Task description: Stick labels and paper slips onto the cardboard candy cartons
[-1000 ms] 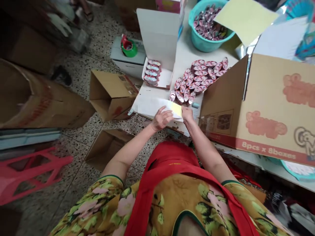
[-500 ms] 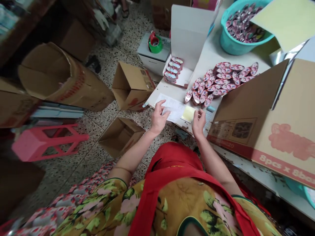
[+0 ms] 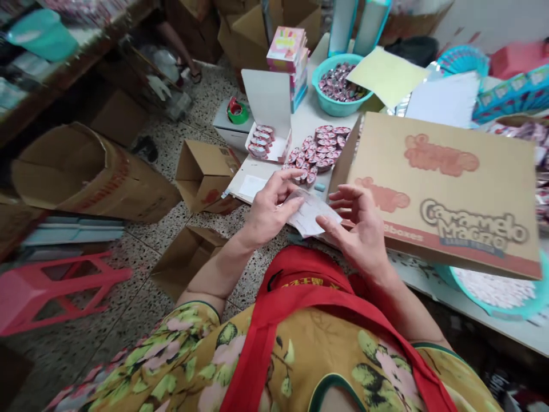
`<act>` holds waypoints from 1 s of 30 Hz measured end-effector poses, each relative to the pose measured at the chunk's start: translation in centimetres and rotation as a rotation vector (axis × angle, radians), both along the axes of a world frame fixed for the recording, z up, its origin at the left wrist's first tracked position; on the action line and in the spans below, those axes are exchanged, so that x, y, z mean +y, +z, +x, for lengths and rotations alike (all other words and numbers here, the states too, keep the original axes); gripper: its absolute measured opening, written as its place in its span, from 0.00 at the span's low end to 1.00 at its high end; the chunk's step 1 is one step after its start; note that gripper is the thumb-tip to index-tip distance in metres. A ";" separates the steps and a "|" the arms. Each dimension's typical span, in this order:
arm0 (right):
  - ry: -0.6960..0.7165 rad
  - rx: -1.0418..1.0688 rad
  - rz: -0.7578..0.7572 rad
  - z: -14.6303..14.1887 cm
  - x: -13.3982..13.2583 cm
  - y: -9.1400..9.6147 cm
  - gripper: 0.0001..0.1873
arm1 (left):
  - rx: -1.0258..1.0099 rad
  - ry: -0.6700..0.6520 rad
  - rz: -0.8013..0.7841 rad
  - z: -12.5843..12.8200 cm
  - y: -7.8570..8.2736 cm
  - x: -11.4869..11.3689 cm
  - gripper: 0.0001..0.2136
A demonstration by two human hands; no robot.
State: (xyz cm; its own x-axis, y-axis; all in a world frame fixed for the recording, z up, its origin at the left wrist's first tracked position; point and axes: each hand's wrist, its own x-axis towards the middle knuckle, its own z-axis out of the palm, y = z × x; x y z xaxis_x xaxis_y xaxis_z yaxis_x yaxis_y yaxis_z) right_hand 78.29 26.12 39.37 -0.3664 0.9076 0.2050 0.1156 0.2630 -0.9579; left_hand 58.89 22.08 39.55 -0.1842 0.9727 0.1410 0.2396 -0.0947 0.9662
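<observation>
Speckled flooring (image 3: 137, 240), strewn with cartons, ran along the nine o'clock side, and a worn white table (image 3: 259, 167) stretched away from the person towards twelve. With the paper slip (image 3: 315, 210) taken as the hub of the dial, a white box (image 3: 266, 94) stood at eleven, its lid raised and a few oval pieces in a row inside. Loose oval pieces (image 3: 319, 151) with pink-patterned tops clustered at twelve, a turquoise basin (image 3: 338, 109) of similar-looking small items lay beyond them towards one, and a large printed carton (image 3: 454, 194) filled three o'clock. Another white sheet (image 3: 252, 186) lay flat near the table edge at ten.

The slip was in the air above the table's near edge, tilted, faint print showing on its upper face. The left hand (image 3: 270, 209) pinched its left end between thumb and fingers. The right hand (image 3: 358, 229) was loosely spread, its thumb over the slip's right corner and its fingers curled apart from that thumb; whether any fingertip supported the paper from beneath could not be told.

Handling the slip between both hands seemed to be the step under way. Judging by its thinness, the next move called for a light, steady left pinch and a right thumb that guided without creasing.
</observation>
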 end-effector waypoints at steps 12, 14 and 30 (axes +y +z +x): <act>-0.191 0.170 -0.134 17.4 1.5 -0.1 0.18 | 0.009 0.025 0.179 17.2 3.4 3.6 0.10; -0.252 0.165 -0.166 19.8 1.2 -0.4 0.16 | -0.057 0.037 0.116 19.7 2.4 3.7 0.08; -0.338 0.080 -0.301 37.6 5.8 -5.1 0.15 | 0.107 -0.131 -0.267 35.3 -1.9 10.3 0.10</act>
State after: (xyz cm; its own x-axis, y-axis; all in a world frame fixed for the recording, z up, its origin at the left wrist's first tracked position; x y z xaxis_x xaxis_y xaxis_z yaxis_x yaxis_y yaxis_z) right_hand 115.86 31.88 34.25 -0.0336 0.9970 -0.0703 0.0698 -0.0679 -0.9953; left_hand 94.22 32.39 37.67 -0.0523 0.9924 -0.1112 0.3439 0.1225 0.9310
